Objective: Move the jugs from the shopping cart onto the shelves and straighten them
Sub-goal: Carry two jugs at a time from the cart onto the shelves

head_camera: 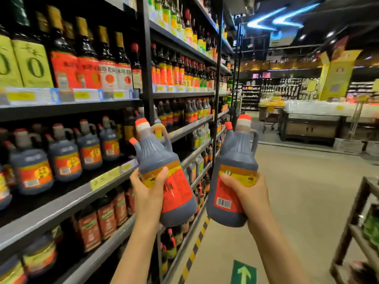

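Holding one soy sauce jug (166, 175) in the left hand (148, 193) and another soy sauce jug (233, 177) in the right hand (249, 194), each grip is closed round its body. Set both on the shelf (67, 201) beside the jug row (63, 152), labels outward.

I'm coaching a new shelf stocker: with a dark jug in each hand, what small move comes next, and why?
Probably swing the left hand and its dark orange-labelled plastic jug leftward onto the grey shelf beside the row of matching jugs. That shelf shows bare space at its front, and the left jug is nearer it than the right hand's jug.
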`<move>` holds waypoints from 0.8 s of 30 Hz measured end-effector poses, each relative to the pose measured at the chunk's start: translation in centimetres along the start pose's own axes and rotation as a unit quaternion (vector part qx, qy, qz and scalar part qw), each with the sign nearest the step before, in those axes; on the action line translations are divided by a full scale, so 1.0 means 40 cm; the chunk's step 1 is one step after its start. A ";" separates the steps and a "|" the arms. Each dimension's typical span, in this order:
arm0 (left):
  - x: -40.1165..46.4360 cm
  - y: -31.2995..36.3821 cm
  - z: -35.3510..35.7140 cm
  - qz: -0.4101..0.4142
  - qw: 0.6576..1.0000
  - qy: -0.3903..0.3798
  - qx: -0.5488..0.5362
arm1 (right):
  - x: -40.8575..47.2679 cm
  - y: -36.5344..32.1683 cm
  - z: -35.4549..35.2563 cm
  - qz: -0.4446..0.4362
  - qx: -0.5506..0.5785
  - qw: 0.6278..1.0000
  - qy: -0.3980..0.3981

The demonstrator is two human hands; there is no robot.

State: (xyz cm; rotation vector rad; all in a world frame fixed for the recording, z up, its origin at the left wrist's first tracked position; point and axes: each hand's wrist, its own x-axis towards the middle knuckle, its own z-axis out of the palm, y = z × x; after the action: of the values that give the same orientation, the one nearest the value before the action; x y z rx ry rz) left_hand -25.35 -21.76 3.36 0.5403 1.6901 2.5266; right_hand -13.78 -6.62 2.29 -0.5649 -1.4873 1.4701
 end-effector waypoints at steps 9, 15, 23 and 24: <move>0.261 -0.202 0.339 -0.024 0.998 0.040 -0.037 | 0.458 0.100 -0.091 0.015 0.011 0.999 -0.037; 0.440 -0.358 0.504 -0.046 0.996 0.065 -0.050 | 0.710 0.219 -0.079 0.036 0.018 0.997 -0.067; 0.780 -0.552 0.661 -0.032 0.995 0.077 -0.050 | 1.103 0.383 0.005 0.065 0.009 0.993 -0.101; 0.825 -0.564 0.681 -0.029 0.995 0.082 -0.040 | 1.155 0.401 0.021 0.061 0.008 0.992 -0.109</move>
State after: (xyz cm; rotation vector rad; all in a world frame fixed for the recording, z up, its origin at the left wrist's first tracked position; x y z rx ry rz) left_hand -50.98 19.16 0.65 0.2810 1.6183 2.6479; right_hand -40.02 34.65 0.78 -0.5052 -1.6320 1.6803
